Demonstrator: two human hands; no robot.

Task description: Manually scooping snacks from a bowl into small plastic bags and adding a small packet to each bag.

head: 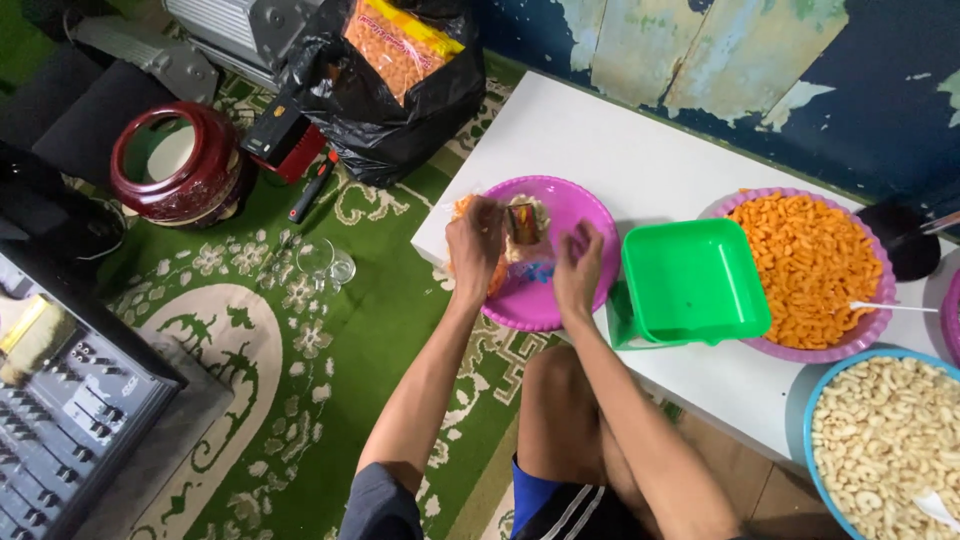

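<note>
Partly hidden packet (522,222) between hands

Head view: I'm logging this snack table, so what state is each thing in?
Left hand: over the pink plate, touching a small packet.
Right hand: over the same plate, fingers curled.
Pink plate: holds snacks and a packet.
Green tub: empty.
Purple bowl: full of orange snacks.
Blue bowl: full of pale snacks.
Black bag: open, orange snack pack inside.

Plate (575,205) on table (600,140); tray (695,280) right of it; bowl (800,352) beyond.
</note>
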